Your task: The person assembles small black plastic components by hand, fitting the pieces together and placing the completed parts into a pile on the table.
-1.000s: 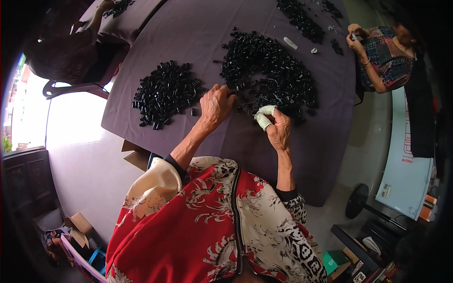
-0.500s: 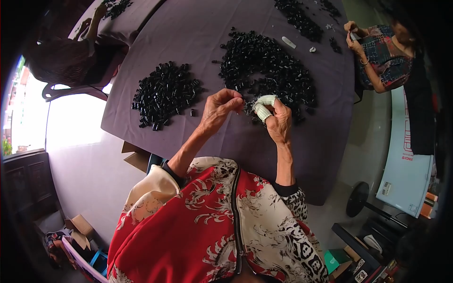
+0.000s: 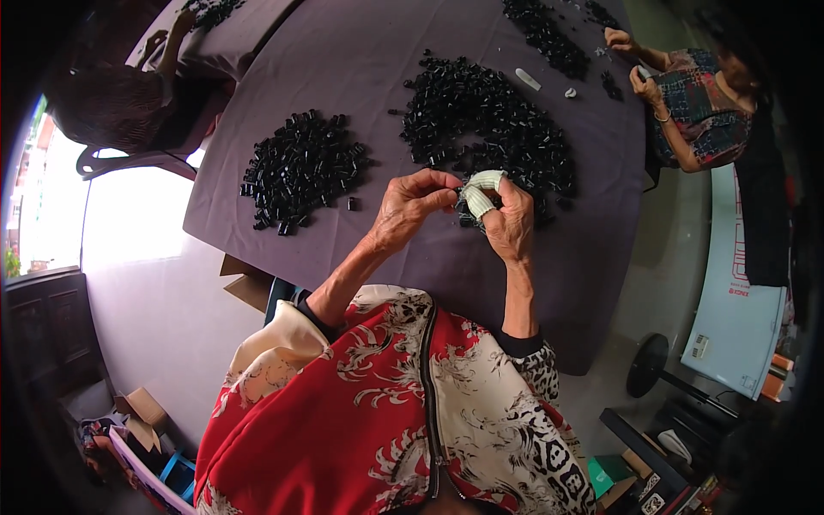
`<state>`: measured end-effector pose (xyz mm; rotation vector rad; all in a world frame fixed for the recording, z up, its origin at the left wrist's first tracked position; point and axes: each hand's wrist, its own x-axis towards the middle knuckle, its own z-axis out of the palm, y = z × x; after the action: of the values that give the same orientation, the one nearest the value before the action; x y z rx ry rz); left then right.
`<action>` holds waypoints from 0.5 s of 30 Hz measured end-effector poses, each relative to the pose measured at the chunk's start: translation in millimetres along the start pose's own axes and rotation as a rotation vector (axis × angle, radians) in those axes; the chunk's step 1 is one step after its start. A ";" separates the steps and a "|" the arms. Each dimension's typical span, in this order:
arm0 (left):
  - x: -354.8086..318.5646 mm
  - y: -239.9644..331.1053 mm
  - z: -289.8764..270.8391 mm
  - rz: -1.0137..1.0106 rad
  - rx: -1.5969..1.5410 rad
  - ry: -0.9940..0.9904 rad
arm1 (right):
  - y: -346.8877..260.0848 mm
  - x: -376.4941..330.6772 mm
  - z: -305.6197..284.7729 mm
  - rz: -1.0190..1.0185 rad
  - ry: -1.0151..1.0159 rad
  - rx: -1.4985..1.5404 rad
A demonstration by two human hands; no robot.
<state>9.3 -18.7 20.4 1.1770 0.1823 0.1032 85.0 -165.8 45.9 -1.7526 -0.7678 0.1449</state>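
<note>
My left hand point(image 3: 415, 209) is bare, its thumb and forefinger pinched together. Against its fingertips is my right hand point(image 3: 510, 225), also closed in a pinch, with white knitted covers point(image 3: 482, 182) on its thumb and forefinger. Whatever lies between the fingertips is too small and hidden to make out. Both hands are over the near edge of a large ring-like heap of small black shiny pieces point(image 3: 481, 99). Left of them lies a second, rounder heap of black pieces point(image 3: 302, 172), with one loose black piece point(image 3: 353, 203) beside it.
A dull purple cloth covers the table point(image 3: 343, 77). Beyond the big heap lie a whitish strip point(image 3: 528, 79), a small white bit point(image 3: 570, 93) and another black heap point(image 3: 547, 39). People sit at far left and right. An open cardboard box point(image 3: 246, 283) stands by the table's left edge.
My left hand has moved right, so its fingertips now meet those of my right hand, which stays nearly in place. The person on the right has spread their hands apart.
</note>
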 end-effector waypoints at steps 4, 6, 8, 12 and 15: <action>1.2 4.4 -0.5 0.029 0.133 0.009 | -5.7 2.8 -2.6 -0.101 -0.011 -0.151; 3.9 9.9 -1.1 0.072 0.236 -0.006 | -4.7 7.5 -3.4 -0.172 -0.019 -0.253; 5.7 17.0 0.1 0.117 0.340 -0.019 | -6.8 12.5 -4.5 -0.222 -0.015 -0.305; 8.0 24.6 1.5 0.142 0.445 0.000 | -15.8 21.3 -4.8 -0.250 -0.063 -0.274; 7.8 24.2 3.0 0.131 0.448 0.015 | -9.3 25.4 -6.4 -0.314 -0.066 -0.381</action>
<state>17.9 -10.8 43.2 1.6355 0.1443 0.1933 103.8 -155.6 63.7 -1.9608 -1.1659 -0.1676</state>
